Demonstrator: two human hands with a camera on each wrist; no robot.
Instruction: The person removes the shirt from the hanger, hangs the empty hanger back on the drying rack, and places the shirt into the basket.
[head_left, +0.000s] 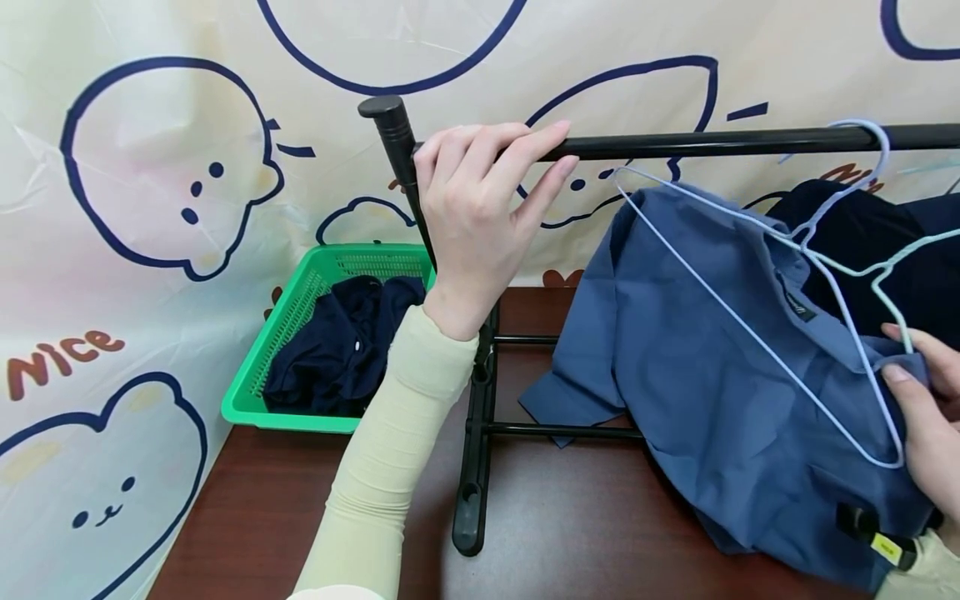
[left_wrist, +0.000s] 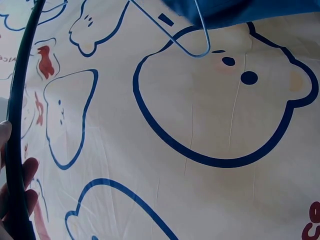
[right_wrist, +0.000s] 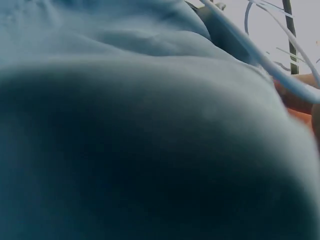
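Observation:
My left hand (head_left: 480, 196) grips the black rail (head_left: 690, 143) of a clothes rack near its left end post. In the left wrist view, fingers (left_wrist: 30, 170) show on both sides of the dark bar (left_wrist: 19, 100). At the right, my right hand (head_left: 930, 400) pinches the edge of a blue shirt (head_left: 705, 333) between thumb and fingers. A mint-green hanger (head_left: 885, 271) reaches down into the shirt beside that hand. In front of the shirt, a light blue hanger (head_left: 817, 242) hooks over the rail. Blurred blue cloth (right_wrist: 150, 125) fills most of the right wrist view.
A green basket (head_left: 243, 400) with dark navy clothing (head_left: 337, 342) inside stands left of the rack's black foot (head_left: 470, 508). Dark garments (head_left: 840, 225) hang behind the shirt. The brown table (head_left: 300, 517) backs onto a cartoon-printed curtain (head_left: 187, 350).

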